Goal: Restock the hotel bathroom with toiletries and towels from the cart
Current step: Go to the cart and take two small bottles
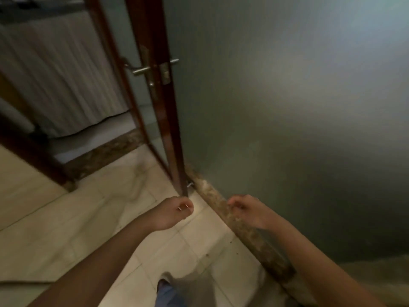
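Left hand (174,212): forearm enters from 7 o'clock and reaches forward, wrist straight, back of the hand up. Fingers are loosely curled; the grip holds nothing visible. A small bright glint sits on the knuckles, too blurred to identify.

Right hand (247,210): forearm enters from 5 o'clock, hand level with the other and well apart from it. Fingers are loosely curled downward, and the grip is likewise slack and empty.

Toiletries, towels and cart: none within this view.

Surface: pale beige tiled floor (93,218), with dark specks near 6 o'clock. A mottled brown stone kerb (243,231) runs from centre toward 5 o'clock, directly under the right hand.

Room: a frosted grey-green glass panel (287,107) fills 12 to 4 o'clock and stands on the kerb. At 11 o'clock is a dark reddish-brown wooden door (168,120), seen edge-on, carrying a brushed metal lever handle (141,69). Its foot is just beyond the left hand. At 10 o'clock hangs a white pleated curtain (55,85). The whole view is motion-blurred.
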### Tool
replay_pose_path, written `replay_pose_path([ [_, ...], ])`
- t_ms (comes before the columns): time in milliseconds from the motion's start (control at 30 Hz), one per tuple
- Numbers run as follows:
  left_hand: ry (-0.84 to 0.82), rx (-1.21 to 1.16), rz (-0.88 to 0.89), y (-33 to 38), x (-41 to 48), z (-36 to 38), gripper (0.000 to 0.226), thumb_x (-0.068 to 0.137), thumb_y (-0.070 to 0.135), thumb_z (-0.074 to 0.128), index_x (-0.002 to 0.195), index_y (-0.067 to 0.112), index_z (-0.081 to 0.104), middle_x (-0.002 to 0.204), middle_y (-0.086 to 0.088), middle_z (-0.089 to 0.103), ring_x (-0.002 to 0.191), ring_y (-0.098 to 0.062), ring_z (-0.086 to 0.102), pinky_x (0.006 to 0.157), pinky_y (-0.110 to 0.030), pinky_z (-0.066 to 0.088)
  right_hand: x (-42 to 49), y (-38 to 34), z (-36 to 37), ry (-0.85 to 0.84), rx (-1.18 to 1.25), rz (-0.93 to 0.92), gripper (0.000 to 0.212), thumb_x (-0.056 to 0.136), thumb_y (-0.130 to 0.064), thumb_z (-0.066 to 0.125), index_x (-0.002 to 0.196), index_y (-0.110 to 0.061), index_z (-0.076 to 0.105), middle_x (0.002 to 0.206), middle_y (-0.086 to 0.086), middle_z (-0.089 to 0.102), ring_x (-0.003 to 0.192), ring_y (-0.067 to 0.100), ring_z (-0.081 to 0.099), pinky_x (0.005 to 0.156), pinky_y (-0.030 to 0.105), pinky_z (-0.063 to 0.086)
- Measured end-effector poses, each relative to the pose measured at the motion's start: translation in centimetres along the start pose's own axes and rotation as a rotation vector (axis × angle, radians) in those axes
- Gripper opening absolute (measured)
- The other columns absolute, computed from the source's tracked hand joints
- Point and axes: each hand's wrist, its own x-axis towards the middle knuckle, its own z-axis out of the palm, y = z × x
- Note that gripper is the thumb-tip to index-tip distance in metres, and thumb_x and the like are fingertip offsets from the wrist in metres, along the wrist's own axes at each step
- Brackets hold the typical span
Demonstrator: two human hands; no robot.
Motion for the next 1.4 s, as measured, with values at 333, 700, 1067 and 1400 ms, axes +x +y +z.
replay_pose_path([
  [333, 0.237, -0.097, -0.114, -9.5, -4.6, -11.9, 0.013, 0.095, 0.021, 0.05, 0.101, 0.015, 0.059, 0.089, 0.002, 0.059, 0.079, -0.011, 0.058, 0.064, -0.004, 0.041, 13.7, -14.3, 6.0, -0.207, -0.122, -0.153, 0.016, 0.091, -0.017, 0.055, 0.103, -0.015, 0.066, 0.089, -0.003, 0.064, 0.081, 0.01, 0.059, 0.078, 0.023, 0.044],
  [700, 0.375, -0.152, -0.219, -18.5, -5.9, -25.0, 0.018, 0.095, 0.016, 0.046, 0.106, 0.012, 0.06, 0.096, 0.001, 0.061, 0.084, -0.01, 0.06, 0.064, -0.003, 0.043, 25.3, -27.3, 10.8, -0.367, -0.141, -0.243, 0.011, 0.093, -0.022, 0.049, 0.092, -0.029, 0.058, 0.09, -0.01, 0.06, 0.089, 0.01, 0.058, 0.079, 0.023, 0.044],
  [1067, 0.532, -0.169, -0.309, -23.0, 1.8, -35.9, 0.018, 0.094, 0.012, 0.047, 0.104, 0.01, 0.062, 0.093, 0.002, 0.06, 0.089, -0.016, 0.062, 0.069, -0.011, 0.048, 42.1, -35.3, 10.3, -0.429, -0.145, -0.361, 0.012, 0.092, -0.023, 0.052, 0.097, -0.025, 0.063, 0.103, -0.003, 0.064, 0.092, 0.014, 0.061, 0.086, 0.035, 0.051],
  [1400, 0.596, -0.148, -0.34, -24.4, 8.8, -45.9, 0.017, 0.095, 0.011, 0.045, 0.104, 0.008, 0.059, 0.1, -0.004, 0.061, 0.093, -0.019, 0.061, 0.079, -0.025, 0.052, 54.4, -41.6, 8.0, -0.475, -0.111, -0.39, 0.012, 0.094, -0.024, 0.048, 0.089, -0.029, 0.057, 0.091, -0.004, 0.063, 0.084, 0.014, 0.06, 0.078, 0.029, 0.047],
])
